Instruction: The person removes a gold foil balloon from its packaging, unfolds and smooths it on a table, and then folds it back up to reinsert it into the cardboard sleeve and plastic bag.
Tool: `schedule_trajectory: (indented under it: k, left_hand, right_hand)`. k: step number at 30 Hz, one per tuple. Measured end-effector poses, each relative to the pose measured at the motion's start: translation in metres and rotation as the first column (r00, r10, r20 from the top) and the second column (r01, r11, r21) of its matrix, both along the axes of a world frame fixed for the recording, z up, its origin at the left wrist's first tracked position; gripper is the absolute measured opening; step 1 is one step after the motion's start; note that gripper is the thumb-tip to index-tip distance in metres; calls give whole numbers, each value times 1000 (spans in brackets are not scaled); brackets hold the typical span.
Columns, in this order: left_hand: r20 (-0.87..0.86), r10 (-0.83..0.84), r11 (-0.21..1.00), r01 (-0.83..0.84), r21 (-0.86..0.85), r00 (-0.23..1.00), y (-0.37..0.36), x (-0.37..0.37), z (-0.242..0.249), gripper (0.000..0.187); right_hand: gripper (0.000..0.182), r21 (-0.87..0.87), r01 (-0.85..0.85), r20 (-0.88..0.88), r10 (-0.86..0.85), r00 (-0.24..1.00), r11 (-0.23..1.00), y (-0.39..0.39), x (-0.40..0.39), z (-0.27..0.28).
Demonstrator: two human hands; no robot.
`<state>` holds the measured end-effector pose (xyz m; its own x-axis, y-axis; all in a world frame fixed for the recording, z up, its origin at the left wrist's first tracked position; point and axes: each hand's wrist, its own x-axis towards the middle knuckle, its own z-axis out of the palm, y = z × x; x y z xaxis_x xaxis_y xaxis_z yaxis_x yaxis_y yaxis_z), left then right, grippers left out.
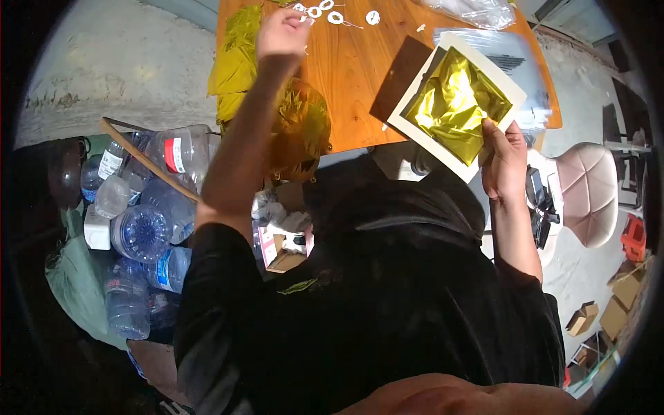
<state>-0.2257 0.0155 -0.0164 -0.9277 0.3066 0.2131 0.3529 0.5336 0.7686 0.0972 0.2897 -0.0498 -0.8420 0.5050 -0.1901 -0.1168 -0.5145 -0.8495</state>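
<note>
- Foil (453, 100), gold and crumpled, is seen lying on a white card (415, 131); the pair is held over the near right edge of the table (360, 76), at about 1 o'clock from the body.
- Right hand (503, 162) is clamped on the card at its lower right corner, thumb on top near the foil edge. The card is tilted, its long axis running from 7 o'clock to 1 o'clock.
- Left hand (282, 31) is reached out to 11 o'clock, well apart from the right, with fingers curled over the table. Whether something small is pinched in it cannot be told.
- White rings (325, 12) are laid in a row on the table just beside the left hand, toward 2 o'clock from it.
- From the left hand the foil lies toward 4 o'clock, across the bare table; the right hand is by far the nearer and already touches the card.
- More gold foil (238, 55) is draped over the table's left edge, under the left forearm.
- Bottles (142, 207) are piled on the floor at 9 o'clock; a chair (588, 194) stands at 3 o'clock.
</note>
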Motion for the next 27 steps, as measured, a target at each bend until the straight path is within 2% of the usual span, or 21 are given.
schedule_trajectory:
  k: [1,2,4,5,6,8,9,11,12,14,15,17,18,19,20,21,22,24,25,26,27]
  left_hand:
    - [-13,1,990,-3,-143,1000,-3,-37,-8,33]
    - [-13,-2,990,0,-143,1000,-6,-50,-9,33]
    - [-327,-256,844,45,-535,909,-7,-70,-14,33]
    - [-281,-333,833,141,-536,900,-8,-89,-32,31]
    - [-275,-337,829,146,-539,900,-7,-92,-39,31]
    - [-451,-449,786,101,-609,771,-4,-93,-49,31]
    - [-445,-454,784,110,-611,772,-3,-92,-50,31]
    - [-522,-530,696,-8,-718,668,-2,-92,-46,35]
    - [-513,-537,695,7,-719,669,2,-84,-36,35]
    - [-353,-425,660,18,-751,834,14,-55,-8,23]
    - [-347,-436,662,35,-749,830,17,-46,-4,23]
    - [-748,-325,913,-15,-408,578,12,-26,10,16]
    - [-746,-331,911,-10,-412,578,15,-2,32,16]
    - [-589,-222,969,108,-223,777,26,34,60,13]
    - [-364,-149,987,160,1,919,35,59,79,12]
    - [-221,-191,973,214,82,956,37,71,86,12]
    - [-76,-242,953,252,171,967,39,82,91,12]
    - [-275,-446,882,471,27,852,49,113,108,13]
    - [-274,-445,883,469,26,852,61,124,120,13]
    - [59,-467,884,468,8,882,73,133,132,15]
    - [387,-432,881,472,-11,815,78,138,138,17]
  right_hand:
    - [27,0,2,0,-2,1000,1000,0,0,-3]
    - [26,-5,-15,14,15,1000,1000,0,0,-6]
    - [26,-14,-27,31,27,999,1000,-2,-1,-5]
    - [26,-33,-48,33,49,998,998,-7,-2,0]
    - [26,-52,-70,35,72,997,996,-11,-3,3]
    - [26,-61,-72,32,74,997,996,-12,-3,3]
    - [27,-63,-81,49,84,995,995,-10,-4,0]
    - [27,-84,-105,67,111,992,991,-11,-5,0]
    - [27,-86,-95,78,102,992,992,-13,-6,1]
    - [28,-32,-150,154,153,976,988,-7,-5,1]
    - [28,-14,-171,192,170,966,985,-2,-3,-3]
    - [27,14,-184,130,180,975,983,-5,-3,-2]
    - [26,16,-180,84,179,980,983,-8,-4,1]
    - [26,11,-179,84,177,981,984,-10,-2,3]
    - [27,31,-202,75,200,977,979,-11,-2,7]
    - [27,49,-226,67,223,973,973,-12,0,8]
    - [27,46,-228,68,225,972,972,-15,1,7]
    - [27,58,-248,66,244,968,967,-18,4,6]
    - [27,56,-249,66,245,967,967,-19,5,7]
    - [26,71,-274,46,271,961,959,-21,6,8]
    - [26,85,-297,27,296,955,951,-23,8,10]
